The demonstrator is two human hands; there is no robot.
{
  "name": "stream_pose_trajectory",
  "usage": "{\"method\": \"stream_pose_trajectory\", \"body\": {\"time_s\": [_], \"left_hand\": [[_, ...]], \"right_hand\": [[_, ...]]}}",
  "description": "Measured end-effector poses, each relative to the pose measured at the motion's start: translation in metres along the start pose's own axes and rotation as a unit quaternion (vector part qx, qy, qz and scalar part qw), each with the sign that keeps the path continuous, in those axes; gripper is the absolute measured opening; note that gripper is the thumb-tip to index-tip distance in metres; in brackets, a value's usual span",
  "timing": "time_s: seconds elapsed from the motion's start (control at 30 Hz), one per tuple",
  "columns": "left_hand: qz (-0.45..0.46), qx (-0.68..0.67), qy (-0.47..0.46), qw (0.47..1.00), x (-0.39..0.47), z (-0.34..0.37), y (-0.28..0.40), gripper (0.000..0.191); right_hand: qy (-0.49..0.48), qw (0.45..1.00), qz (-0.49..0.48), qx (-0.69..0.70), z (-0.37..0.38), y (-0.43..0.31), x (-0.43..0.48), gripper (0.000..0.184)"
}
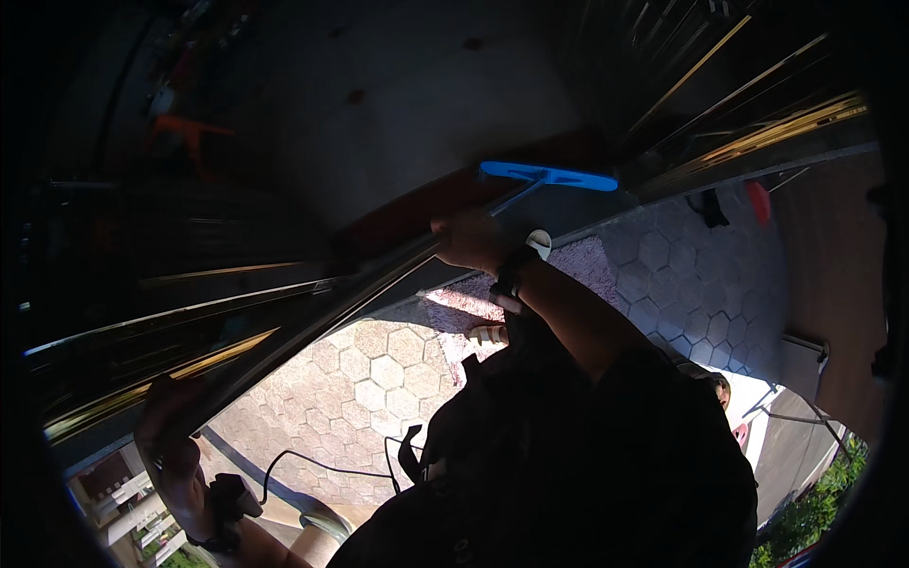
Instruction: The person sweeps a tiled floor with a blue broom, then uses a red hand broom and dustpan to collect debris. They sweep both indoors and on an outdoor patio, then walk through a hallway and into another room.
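Note:
A long pole [312,334] runs from the lower left towards the middle, gripped by both my hands. At its far end is a flat, elongated blue head [550,175], over the dark floor by the doorway. Whether that head carries bristles or a rubber blade cannot be seen. My right hand [465,241] is closed around the shaft nearer the head. Close to the upper end, my left hand [167,440] wraps the pole, its fingers partly lost in shadow. Bands with small dark devices sit on both wrists.
A shaggy pink mat [582,266] lies under my sandalled feet on hexagonal paving [387,373]. Metal door tracks [781,131] flank the threshold. Inside, a shaded tiled floor [412,92] and an orange object [188,135] show dimly. A black cable [327,463] hangs near my left wrist.

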State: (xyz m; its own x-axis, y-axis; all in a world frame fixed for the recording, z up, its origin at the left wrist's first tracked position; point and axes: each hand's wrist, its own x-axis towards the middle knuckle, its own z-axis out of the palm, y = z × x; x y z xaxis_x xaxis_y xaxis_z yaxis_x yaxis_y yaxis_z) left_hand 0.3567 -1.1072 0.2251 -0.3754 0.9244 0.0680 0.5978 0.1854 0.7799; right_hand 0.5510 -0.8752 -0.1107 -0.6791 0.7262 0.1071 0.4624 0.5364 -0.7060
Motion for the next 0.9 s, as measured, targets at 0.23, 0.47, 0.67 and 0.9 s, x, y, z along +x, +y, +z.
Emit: {"method": "stream_pose_trajectory", "body": {"time_s": [0.23,0.47,0.67,0.9], "left_hand": [[0.117,-0.454,-0.129,0.874,0.043,0.143,-0.049,0.03],[0.077,-0.519,-0.051,0.85,0.014,0.168,-0.037,0.033],[0.067,-0.504,0.065,0.859,-0.056,0.104,0.007,0.036],[0.096,-0.352,0.244,0.899,-0.124,0.061,0.056,0.031]], "right_hand": [[0.101,0.992,0.082,-0.002,-0.004,0.086,-0.058,0.022],[0.042,0.996,0.075,0.018,0.006,0.099,-0.091,0.026],[-0.059,0.994,-0.032,0.084,0.048,0.008,-0.096,0.022],[-0.183,0.941,-0.139,0.249,0.122,-0.099,-0.099,0.018]]}}
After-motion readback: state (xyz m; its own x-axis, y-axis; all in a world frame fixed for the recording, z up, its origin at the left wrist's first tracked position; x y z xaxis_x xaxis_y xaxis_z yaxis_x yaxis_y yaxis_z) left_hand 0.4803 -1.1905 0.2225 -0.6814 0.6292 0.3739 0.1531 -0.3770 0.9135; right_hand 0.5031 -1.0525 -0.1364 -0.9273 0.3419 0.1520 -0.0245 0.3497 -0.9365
